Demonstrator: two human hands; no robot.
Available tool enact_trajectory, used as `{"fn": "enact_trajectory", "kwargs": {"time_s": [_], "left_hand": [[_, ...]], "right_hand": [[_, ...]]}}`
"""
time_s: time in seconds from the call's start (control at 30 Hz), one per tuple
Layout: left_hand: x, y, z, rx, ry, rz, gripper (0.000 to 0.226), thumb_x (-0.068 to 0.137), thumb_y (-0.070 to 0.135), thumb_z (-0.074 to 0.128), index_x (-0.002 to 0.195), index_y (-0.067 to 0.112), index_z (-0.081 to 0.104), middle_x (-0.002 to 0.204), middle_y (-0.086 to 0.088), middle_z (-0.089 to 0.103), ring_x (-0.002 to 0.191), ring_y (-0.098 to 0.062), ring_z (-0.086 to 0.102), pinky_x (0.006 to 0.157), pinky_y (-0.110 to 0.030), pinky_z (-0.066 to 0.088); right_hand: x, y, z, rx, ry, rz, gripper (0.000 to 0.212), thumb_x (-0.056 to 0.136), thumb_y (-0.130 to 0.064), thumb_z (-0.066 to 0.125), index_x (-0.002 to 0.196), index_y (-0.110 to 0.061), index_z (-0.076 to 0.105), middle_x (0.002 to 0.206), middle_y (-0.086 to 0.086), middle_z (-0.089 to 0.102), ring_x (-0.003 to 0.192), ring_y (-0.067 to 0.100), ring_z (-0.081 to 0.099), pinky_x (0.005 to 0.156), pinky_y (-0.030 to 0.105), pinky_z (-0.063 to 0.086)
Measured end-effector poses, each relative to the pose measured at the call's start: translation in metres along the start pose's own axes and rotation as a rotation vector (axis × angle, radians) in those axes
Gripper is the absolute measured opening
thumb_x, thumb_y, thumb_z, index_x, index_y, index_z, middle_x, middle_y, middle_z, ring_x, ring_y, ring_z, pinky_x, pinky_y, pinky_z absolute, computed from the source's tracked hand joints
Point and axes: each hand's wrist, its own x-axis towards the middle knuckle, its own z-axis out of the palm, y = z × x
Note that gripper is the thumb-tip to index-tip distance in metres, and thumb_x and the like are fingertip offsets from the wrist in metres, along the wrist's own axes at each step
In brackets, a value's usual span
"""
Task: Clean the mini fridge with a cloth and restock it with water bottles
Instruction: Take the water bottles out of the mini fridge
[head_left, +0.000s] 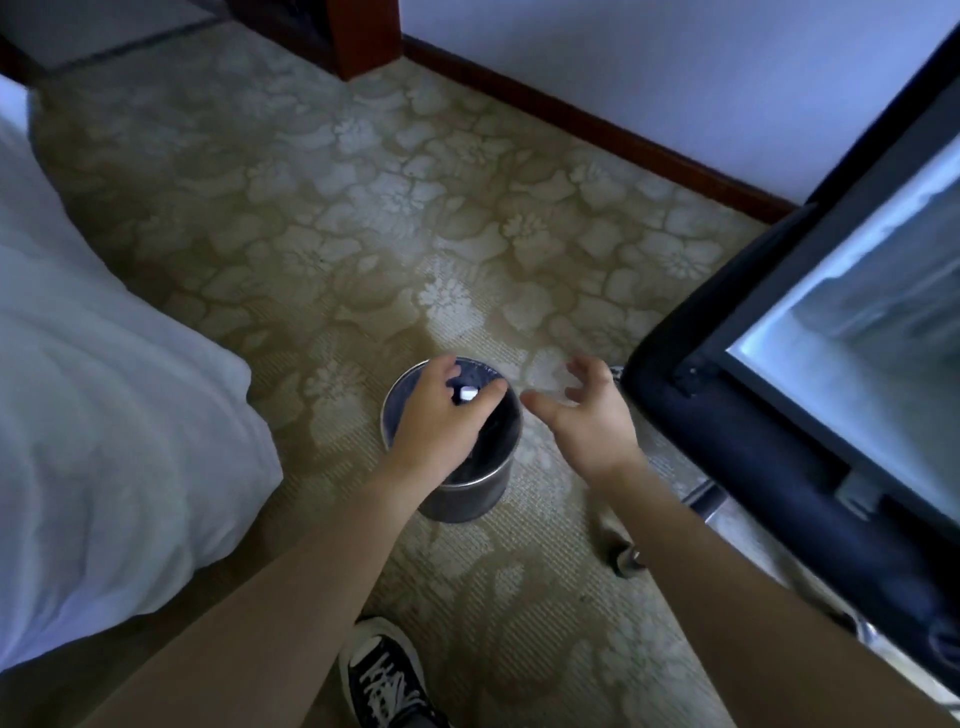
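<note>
My left hand (434, 418) hovers over the mouth of a small round metal bin (467, 496) lined in dark plastic. Its thumb and fingers pinch a small white-capped object (467, 393); what that object is stays unclear. My right hand (584, 415) is just right of the bin, fingers spread and holding nothing. The mini fridge (727, 441) stands open at the right, with a black frame and a pale inside (857, 338). I see no water bottle for certain. A crumpled grey-brown thing (618, 548), perhaps a cloth, lies on the carpet under my right forearm.
A bed with a white duvet (104, 415) fills the left side. Floral beige carpet (389, 208) runs back to a dark wooden baseboard (597, 124) and a wooden furniture leg (363, 41). My black sneaker (384, 670) is near the bottom edge.
</note>
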Motion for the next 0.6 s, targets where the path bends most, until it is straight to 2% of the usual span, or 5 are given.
{"fn": "enact_trajectory", "kwargs": {"time_s": [0.1, 0.33, 0.4, 0.47, 0.6], "left_hand": [[-0.024, 0.046, 0.012, 0.018, -0.041, 0.092, 0.070, 0.087, 0.051, 0.072, 0.145, 0.025, 0.042, 0.128, 0.019, 0.051, 0.126, -0.009, 0.051, 0.109, -0.040, 0.044], [-0.096, 0.139, 0.051, -0.005, -0.097, 0.268, 0.065, 0.086, 0.045, 0.075, 0.141, 0.025, 0.048, 0.129, 0.013, 0.057, 0.118, -0.008, 0.058, 0.103, -0.031, 0.046], [-0.119, 0.159, 0.061, -0.012, -0.113, 0.300, 0.063, 0.087, 0.041, 0.074, 0.141, 0.023, 0.048, 0.129, 0.011, 0.058, 0.117, -0.008, 0.058, 0.101, -0.029, 0.046], [-0.141, 0.176, 0.071, -0.015, -0.129, 0.329, 0.061, 0.088, 0.038, 0.073, 0.141, 0.022, 0.048, 0.130, 0.010, 0.058, 0.117, -0.009, 0.057, 0.099, -0.027, 0.045], [-0.182, 0.199, 0.086, -0.006, -0.175, 0.384, 0.058, 0.089, 0.038, 0.072, 0.140, 0.023, 0.048, 0.130, 0.012, 0.057, 0.118, -0.009, 0.056, 0.097, -0.026, 0.042]], "right_hand": [[-0.027, -0.024, -0.041, 0.031, 0.056, -0.055, 0.082, 0.080, -0.039, 0.078, 0.146, -0.020, 0.035, 0.141, -0.007, 0.048, 0.125, 0.013, 0.049, 0.102, 0.036, 0.047], [-0.099, -0.067, -0.131, 0.130, 0.166, -0.154, 0.072, 0.078, -0.034, 0.081, 0.138, -0.022, 0.043, 0.117, -0.018, 0.054, 0.114, 0.010, 0.056, 0.092, 0.026, 0.049], [-0.119, -0.071, -0.154, 0.153, 0.193, -0.167, 0.070, 0.077, -0.036, 0.082, 0.135, -0.026, 0.044, 0.118, -0.018, 0.055, 0.111, 0.008, 0.059, 0.084, 0.020, 0.051], [-0.141, -0.074, -0.176, 0.160, 0.231, -0.171, 0.072, 0.079, -0.036, 0.081, 0.139, -0.025, 0.042, 0.124, -0.016, 0.052, 0.107, 0.005, 0.057, 0.076, 0.011, 0.046], [-0.178, -0.071, -0.215, 0.141, 0.331, -0.189, 0.077, 0.079, -0.039, 0.080, 0.142, -0.021, 0.041, 0.129, -0.011, 0.051, 0.112, 0.011, 0.055, 0.085, 0.021, 0.045]]}}
